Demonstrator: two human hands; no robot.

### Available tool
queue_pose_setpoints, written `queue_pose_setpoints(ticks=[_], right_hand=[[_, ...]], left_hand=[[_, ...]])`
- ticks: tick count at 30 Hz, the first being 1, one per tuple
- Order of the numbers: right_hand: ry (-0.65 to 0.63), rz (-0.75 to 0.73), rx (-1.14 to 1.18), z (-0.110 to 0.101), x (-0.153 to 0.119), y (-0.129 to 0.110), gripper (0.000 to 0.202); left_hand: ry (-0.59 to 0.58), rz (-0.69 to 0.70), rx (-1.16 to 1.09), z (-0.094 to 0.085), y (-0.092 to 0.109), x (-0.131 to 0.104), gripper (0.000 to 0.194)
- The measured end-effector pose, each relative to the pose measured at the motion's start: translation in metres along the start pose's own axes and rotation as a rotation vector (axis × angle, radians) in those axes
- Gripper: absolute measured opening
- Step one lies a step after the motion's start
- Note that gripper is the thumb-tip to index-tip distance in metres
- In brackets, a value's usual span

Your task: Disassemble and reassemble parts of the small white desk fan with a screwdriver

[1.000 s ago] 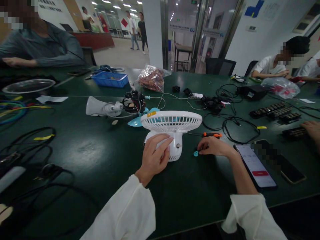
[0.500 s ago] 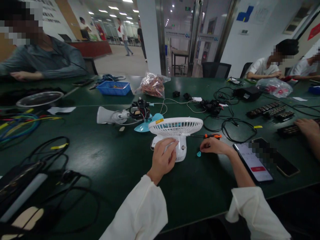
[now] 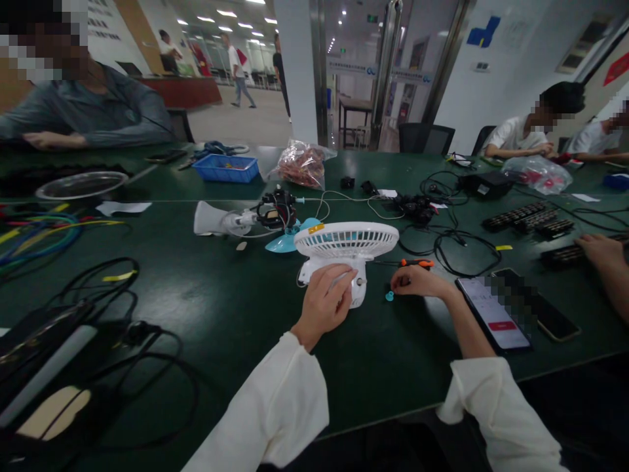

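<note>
A white fan housing [image 3: 359, 298] with a slatted round guard [image 3: 346, 240] stands on the table in front of me. My left hand [image 3: 324, 298] is closed over its back, fingers curled across the shell. To the right, my right hand [image 3: 417, 283] rests low at the tabletop with its fingertips pinched together; whatever they hold is too small to make out. A small blue plastic cap [image 3: 390, 296] lies just beside those fingertips. Behind that hand lies a screwdriver [image 3: 417, 263] with an orange and black handle. Blue fan blades [image 3: 282, 243] show behind the guard.
Left of the housing lies a white fan stand [image 3: 209, 218] with an exposed motor [image 3: 278, 208]. Two phones, one a lit phone [image 3: 491, 314], lie right of my forearm. Black cables [image 3: 462, 252], a blue tray [image 3: 226, 169] and a plastic bag [image 3: 302, 164] are farther back. Other people sit around the table.
The view has shifted slightly. Both hands keep nearly the same places, the left on the fan housing and the right by the blue cap.
</note>
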State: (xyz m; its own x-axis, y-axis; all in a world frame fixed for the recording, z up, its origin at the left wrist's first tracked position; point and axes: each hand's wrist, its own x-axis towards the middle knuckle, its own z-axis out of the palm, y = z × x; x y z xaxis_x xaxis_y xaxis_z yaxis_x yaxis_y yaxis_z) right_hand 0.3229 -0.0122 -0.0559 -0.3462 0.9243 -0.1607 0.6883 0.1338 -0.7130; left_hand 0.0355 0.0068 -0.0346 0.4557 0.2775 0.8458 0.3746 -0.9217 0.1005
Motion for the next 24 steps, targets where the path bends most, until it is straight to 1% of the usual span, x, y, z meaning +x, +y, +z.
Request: queue_pose_setpoints(ticks=[5, 13, 19, 24], right_hand=[[-0.009, -0.008, -0.033, -0.0028, -0.0017, -0.0020, 0.015], [-0.034, -0.004, -0.038, -0.0058, -0.0012, 0.0017, 0.018], [-0.041, 0.004, -0.035, -0.0054, -0.0014, 0.0031, 0.018], [-0.073, -0.004, -0.027, -0.0067, -0.0026, 0.0033, 0.021]], left_hand=[[-0.007, 0.003, 0.012, 0.0018, -0.0016, 0.0012, 0.043], [-0.019, 0.089, 0.029, 0.0021, 0.0021, 0.0042, 0.044], [-0.006, 0.058, 0.044, 0.0048, -0.0029, 0.0017, 0.039], [-0.019, 0.070, 0.037, 0.0062, -0.0042, 0.0006, 0.037]])
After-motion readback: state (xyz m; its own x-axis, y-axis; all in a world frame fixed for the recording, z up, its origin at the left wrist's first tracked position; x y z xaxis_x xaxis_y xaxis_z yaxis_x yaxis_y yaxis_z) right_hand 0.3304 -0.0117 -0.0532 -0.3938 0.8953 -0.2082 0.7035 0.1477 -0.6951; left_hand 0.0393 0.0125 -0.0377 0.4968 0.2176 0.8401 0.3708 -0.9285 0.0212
